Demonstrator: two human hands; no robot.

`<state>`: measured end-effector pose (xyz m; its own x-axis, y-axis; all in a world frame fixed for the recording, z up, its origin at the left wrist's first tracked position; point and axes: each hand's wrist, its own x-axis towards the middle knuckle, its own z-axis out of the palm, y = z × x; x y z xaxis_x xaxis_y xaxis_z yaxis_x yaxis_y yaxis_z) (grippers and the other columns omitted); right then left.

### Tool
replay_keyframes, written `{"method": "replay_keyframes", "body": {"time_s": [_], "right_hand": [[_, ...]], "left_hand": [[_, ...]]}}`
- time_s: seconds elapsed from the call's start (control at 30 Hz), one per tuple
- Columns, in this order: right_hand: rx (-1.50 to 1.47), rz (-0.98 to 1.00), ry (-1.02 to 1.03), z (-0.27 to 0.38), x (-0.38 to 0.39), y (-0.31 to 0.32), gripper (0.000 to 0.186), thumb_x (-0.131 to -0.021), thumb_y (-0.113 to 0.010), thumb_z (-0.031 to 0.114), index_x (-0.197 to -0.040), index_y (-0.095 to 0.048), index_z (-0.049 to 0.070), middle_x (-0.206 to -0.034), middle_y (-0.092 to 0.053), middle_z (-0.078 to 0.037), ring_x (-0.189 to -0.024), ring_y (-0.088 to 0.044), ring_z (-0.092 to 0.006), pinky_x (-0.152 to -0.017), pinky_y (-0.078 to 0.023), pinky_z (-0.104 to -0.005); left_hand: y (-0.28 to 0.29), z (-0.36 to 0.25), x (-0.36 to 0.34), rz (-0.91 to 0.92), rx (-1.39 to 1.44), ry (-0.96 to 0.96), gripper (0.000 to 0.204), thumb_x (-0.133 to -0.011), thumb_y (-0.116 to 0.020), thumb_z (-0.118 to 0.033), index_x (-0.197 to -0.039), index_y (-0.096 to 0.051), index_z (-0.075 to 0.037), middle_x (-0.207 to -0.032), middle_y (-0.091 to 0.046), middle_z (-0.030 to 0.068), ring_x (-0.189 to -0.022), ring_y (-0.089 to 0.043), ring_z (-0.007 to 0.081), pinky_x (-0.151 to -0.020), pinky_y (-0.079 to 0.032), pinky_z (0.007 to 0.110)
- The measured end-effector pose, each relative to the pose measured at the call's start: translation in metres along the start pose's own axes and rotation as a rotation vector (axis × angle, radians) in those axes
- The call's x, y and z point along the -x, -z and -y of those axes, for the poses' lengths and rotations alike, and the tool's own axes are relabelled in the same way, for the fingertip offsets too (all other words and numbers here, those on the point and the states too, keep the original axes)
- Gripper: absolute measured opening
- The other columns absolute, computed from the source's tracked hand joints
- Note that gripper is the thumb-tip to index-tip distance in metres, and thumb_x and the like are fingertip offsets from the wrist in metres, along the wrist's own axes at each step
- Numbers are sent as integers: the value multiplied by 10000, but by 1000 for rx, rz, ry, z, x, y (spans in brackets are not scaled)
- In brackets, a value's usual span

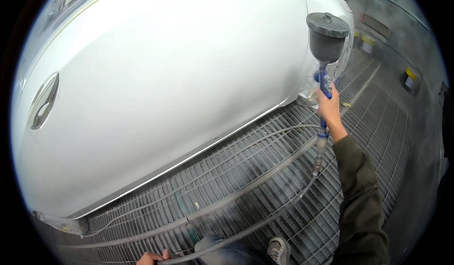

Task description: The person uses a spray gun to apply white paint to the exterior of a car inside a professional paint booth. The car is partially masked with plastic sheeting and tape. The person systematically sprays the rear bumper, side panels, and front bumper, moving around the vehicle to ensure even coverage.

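My right hand (331, 105) grips a blue-handled spray gun (322, 80) upright beside the far end of a white car's side panel (179, 76). A grey lidded paint cup (326, 40) tops the gun. A grey air hose (265, 217) runs from the gun's lower fitting down to my left hand (152, 257), which is closed on it at the bottom edge, partly out of the picture. A recessed door handle (43, 100) shows at the car's left. Pale masking material (306, 97) shows low near the car's end, behind the gun.
Metal grating (369, 137) forms the floor, with more hose crossing it. My shoe (278, 248) stands on it below. Several cans with yellow tops (410, 79) sit along the grey booth wall (397, 38) at the right.
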<state>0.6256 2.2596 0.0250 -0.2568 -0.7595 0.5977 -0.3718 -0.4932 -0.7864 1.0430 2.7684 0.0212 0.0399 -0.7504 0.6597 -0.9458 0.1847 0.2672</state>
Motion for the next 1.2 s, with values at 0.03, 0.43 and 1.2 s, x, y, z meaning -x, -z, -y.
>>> {"method": "replay_keyframes", "body": {"time_s": [0.03,0.43,1.2], "right_hand": [[-68,90,-123,23,10,-6,169,-895,-662,208,-935,-563,77,-689,-538,-4,-559,-517,-86,-436,-391,-245],[-442,793,-492,275,226,-120,450,-865,-744,291,-1137,-465,65,-739,-573,-43,-525,-512,-92,-432,-416,-247],[-598,1032,-242,388,223,-160,215,-897,-662,188,-810,-505,69,-645,-471,12,-544,-431,-47,-414,-331,-212]], "left_hand": [[9,8,10,-28,-45,75,393,-945,-652,-183,-1318,-552,-110,-653,-476,80,-500,-284,199,-504,-229,374],[134,29,86,-544,-197,581,375,-700,-793,-133,-601,-436,-73,-474,-393,75,-393,-406,215,-428,-293,327],[165,35,137,-480,-244,404,375,-891,-733,-219,-663,-464,-95,-580,-346,72,-484,-236,201,-515,-192,378]]}}
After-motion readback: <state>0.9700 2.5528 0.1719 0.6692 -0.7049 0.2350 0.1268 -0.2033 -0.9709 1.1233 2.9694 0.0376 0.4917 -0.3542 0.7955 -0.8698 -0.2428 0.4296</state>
